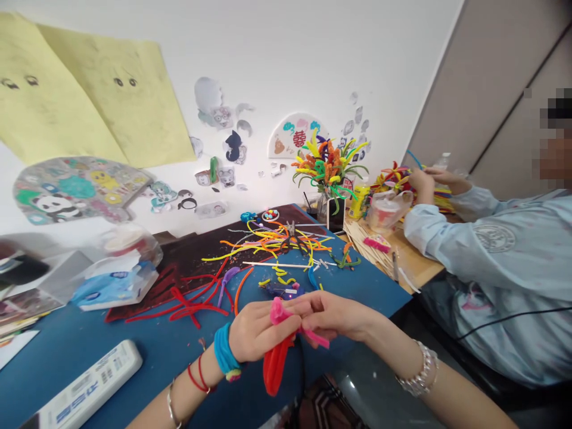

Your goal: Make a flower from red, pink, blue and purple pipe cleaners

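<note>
My left hand (257,330) is closed on a pink and red bundle of pipe cleaners in front of the table's near edge. The pink pipe cleaner (277,311) loops up over the left fingers, and its loose end sticks out below my right hand. Red folded pipe cleaners (276,366) hang down beneath the left thumb. My right hand (337,316) meets the left one, its fingertips pinched together at the pink pipe cleaner; the exact contact is partly hidden. Just beyond both hands lies a dark blue glue gun (283,290).
Loose red pipe cleaners (190,307) and yellow-orange ones (263,241) lie on the blue table (179,345), with pliers (292,238) among them. A tissue pack (114,283) and white box (89,387) are left. A pipe-cleaner bouquet (328,164) stands behind; a co-worker (491,238) sits right.
</note>
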`<state>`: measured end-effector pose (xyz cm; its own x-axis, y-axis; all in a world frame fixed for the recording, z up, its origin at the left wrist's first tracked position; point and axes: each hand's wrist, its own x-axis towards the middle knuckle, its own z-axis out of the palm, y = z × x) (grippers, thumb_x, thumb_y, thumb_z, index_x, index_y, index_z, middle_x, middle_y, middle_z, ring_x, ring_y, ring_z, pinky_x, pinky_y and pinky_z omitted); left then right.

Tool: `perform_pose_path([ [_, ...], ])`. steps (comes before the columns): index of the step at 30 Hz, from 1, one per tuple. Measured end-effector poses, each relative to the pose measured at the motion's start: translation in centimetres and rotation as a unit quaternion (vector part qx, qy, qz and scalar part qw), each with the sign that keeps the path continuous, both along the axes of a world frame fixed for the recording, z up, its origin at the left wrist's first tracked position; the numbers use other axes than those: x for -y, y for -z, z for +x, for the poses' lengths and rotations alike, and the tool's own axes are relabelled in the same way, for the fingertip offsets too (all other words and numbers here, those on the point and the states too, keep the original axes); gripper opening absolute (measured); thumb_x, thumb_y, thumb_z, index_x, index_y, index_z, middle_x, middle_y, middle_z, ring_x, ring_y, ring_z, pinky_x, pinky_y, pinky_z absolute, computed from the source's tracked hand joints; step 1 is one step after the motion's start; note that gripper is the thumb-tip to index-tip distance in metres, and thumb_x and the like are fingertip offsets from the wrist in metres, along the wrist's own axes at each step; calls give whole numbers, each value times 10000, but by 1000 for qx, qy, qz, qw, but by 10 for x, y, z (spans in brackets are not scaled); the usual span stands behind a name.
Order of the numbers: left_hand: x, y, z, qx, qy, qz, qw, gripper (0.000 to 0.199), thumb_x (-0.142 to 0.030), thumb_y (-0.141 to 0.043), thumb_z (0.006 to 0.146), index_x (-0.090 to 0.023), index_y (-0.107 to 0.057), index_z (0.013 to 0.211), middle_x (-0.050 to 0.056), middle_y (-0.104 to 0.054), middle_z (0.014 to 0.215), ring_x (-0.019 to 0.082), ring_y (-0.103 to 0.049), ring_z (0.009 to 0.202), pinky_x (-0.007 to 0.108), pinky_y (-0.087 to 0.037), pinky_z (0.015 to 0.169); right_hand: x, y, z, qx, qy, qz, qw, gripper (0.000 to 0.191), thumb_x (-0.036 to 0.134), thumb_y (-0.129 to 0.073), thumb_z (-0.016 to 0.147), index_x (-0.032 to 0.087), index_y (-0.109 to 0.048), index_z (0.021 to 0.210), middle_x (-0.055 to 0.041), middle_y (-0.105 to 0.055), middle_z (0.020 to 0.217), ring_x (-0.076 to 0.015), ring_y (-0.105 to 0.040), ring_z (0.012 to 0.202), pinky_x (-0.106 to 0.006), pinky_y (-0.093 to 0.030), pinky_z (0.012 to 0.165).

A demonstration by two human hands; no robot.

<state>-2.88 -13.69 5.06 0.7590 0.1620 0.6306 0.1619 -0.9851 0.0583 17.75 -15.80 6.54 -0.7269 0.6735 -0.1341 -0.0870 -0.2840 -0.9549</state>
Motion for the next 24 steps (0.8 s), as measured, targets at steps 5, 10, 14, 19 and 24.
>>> perform_pose_path([
  [5,4,-2,1,32,3,32,999,441,-172,-406,938,-127,-340,1372,142,-653,1170,184,-589,1132,286,-529,918,6,4,-1,22,37,100,994,381,420,-707,712,126,-648,945,70,-522,528,-36,-405,400,-168,-265,392],
  [10,8,-9,5,88,28,57,994,372,-158,-426,935,-97,-402,1302,173,-663,1135,186,-537,1192,299,-506,950,27,9,-9,161,194,369,895,220,348,-609,820,147,-599,731,42,-483,570,-72,-402,512,-208,-297,493],
  [14,10,-10,6,93,34,53,994,323,-136,-453,919,-69,-453,1235,188,-665,1119,189,-530,1200,313,-489,971,39,11,-11,208,215,432,851,254,338,-515,882,143,-588,737,25,-495,604,-79,-387,536,-222,-277,510],
  [19,10,-10,5,85,58,70,992,291,-129,-359,946,-64,-452,1215,203,-670,1099,204,-502,1225,342,-506,944,29,10,-1,81,-61,123,987,397,479,-558,831,93,-654,829,55,-489,495,-45,-382,407,-182,-259,411],
  [24,9,-8,5,70,65,76,993,299,-123,-390,930,-63,-453,1216,206,-669,1101,227,-502,1225,371,-497,956,14,25,-3,-65,-173,-24,983,657,689,-432,788,68,-637,728,-13,-579,485,-46,-373,327,-187,-220,329],
])
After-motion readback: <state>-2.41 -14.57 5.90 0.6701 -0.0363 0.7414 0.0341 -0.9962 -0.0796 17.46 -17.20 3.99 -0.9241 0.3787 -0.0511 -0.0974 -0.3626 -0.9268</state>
